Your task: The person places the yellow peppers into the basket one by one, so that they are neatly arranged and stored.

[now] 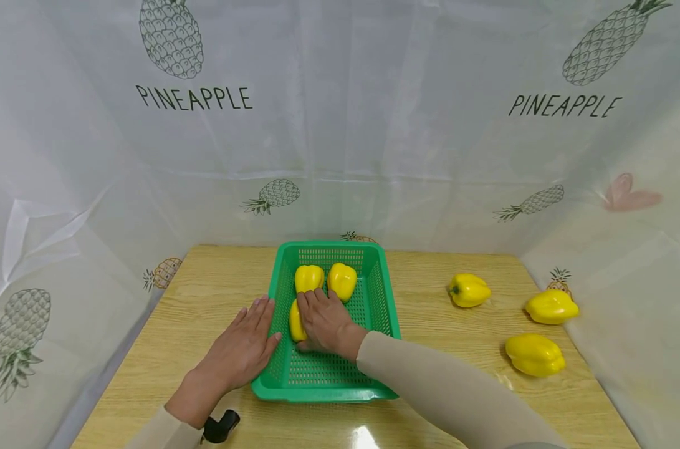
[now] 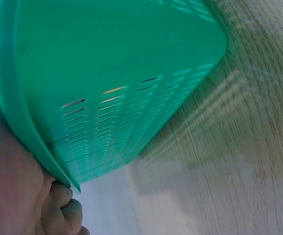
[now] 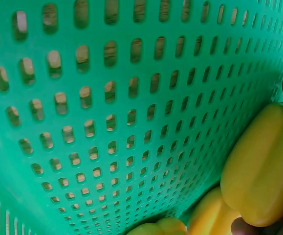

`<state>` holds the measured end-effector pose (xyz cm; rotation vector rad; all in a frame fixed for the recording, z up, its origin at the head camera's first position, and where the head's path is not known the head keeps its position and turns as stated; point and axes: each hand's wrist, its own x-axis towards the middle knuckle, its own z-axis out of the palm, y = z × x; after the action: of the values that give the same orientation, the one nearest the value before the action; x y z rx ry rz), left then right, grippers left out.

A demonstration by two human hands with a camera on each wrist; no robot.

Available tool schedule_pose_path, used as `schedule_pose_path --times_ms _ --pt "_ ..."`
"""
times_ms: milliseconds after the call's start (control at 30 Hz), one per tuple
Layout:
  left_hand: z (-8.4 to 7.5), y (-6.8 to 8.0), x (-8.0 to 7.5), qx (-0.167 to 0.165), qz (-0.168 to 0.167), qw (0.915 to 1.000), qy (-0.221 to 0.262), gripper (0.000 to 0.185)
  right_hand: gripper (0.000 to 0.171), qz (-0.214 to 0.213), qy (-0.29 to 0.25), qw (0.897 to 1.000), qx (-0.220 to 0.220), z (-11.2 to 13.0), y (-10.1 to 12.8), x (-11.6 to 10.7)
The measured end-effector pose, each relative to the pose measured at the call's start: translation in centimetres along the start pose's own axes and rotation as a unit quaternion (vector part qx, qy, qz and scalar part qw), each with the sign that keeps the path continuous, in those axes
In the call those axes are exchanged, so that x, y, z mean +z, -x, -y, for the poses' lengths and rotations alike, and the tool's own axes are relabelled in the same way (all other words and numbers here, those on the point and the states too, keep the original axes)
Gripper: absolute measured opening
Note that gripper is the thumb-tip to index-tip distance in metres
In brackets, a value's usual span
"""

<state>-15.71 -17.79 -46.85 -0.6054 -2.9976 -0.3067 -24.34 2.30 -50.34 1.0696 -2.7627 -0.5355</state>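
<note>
In the head view my right hand (image 1: 326, 321) reaches into a green plastic basket (image 1: 328, 394) and grips a yellow bell pepper (image 1: 296, 322) near its left wall. The right wrist view shows that pepper (image 3: 263, 166) between thumb and fingers, most of the hand being out of frame. Behind it in the basket sit two more yellow bell peppers, one on the left (image 1: 308, 277) and one on the right (image 1: 342, 280). My left hand (image 1: 241, 346) rests against the basket's left rim with its fingers straight; in the left wrist view it touches the rim (image 2: 31, 122) from outside.
On the wooden table (image 1: 429, 349), to the right of the basket, lie three yellow bell peppers: one farther back (image 1: 470, 290), one by the right edge (image 1: 551, 307) and one nearer (image 1: 535, 355). A pineapple-print sheet (image 1: 340, 137) stands behind and at both sides.
</note>
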Motion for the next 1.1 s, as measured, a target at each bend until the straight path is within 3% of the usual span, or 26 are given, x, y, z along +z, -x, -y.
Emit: schedule_pose_path --times_ms 400,767,1100 --pt "-0.1 0.0 -0.1 -0.001 0.009 1.0000 0.001 0.067 0.105 -0.017 -0.002 1.000 0.001 -0.2 0.4 0.0" --pt "0.0 0.2 -0.3 -0.002 0.010 0.9999 -0.003 0.066 0.100 -0.036 0.005 0.999 0.008 -0.6 0.5 -1.3" --pt "-0.1 0.2 -0.3 -0.004 0.011 0.9999 -0.002 0.067 0.094 -0.055 -0.041 0.997 0.046 -3.2 1.3 -3.4"
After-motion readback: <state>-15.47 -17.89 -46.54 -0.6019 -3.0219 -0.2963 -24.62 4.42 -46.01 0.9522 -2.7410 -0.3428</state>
